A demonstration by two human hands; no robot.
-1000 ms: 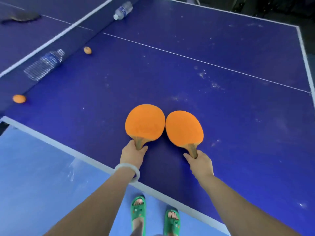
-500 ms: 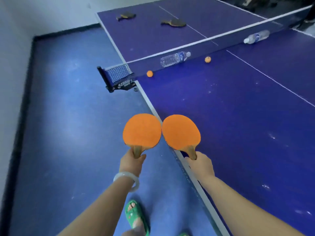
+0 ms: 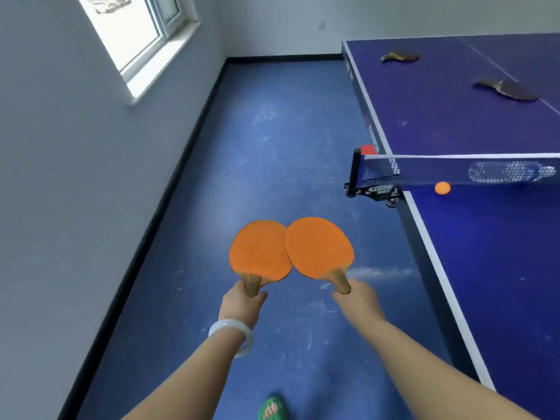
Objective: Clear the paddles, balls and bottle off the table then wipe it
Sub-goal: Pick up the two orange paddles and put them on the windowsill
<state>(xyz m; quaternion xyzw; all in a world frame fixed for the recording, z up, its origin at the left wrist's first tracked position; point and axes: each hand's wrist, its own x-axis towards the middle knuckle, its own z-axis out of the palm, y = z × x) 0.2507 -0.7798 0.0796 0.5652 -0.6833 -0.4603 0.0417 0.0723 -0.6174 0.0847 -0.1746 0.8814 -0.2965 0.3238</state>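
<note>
— Paddles: where are we holding them?
— Our left hand (image 3: 241,304) is gripping the left paddle (image 3: 259,251) by its wooden handle, our right hand (image 3: 359,300) the right paddle (image 3: 318,248). The orange faces are overlapping above the floor (image 3: 272,140) beside the table (image 3: 500,268).
— Ball (image 3: 442,188) and bottle (image 3: 509,172) are lying at the net (image 3: 381,171).

Four paddles in all: a left orange paddle (image 3: 257,253), a right orange paddle (image 3: 318,247), a near dark paddle (image 3: 509,90) and a far dark paddle (image 3: 400,57). One orange ball (image 3: 442,188), one clear bottle (image 3: 512,172), one net (image 3: 381,171), one table (image 3: 454,116), one window (image 3: 142,28), one green sandal (image 3: 272,407), one white bangle (image 3: 231,328), and two hands: left hand (image 3: 242,301), right hand (image 3: 359,298)
</note>
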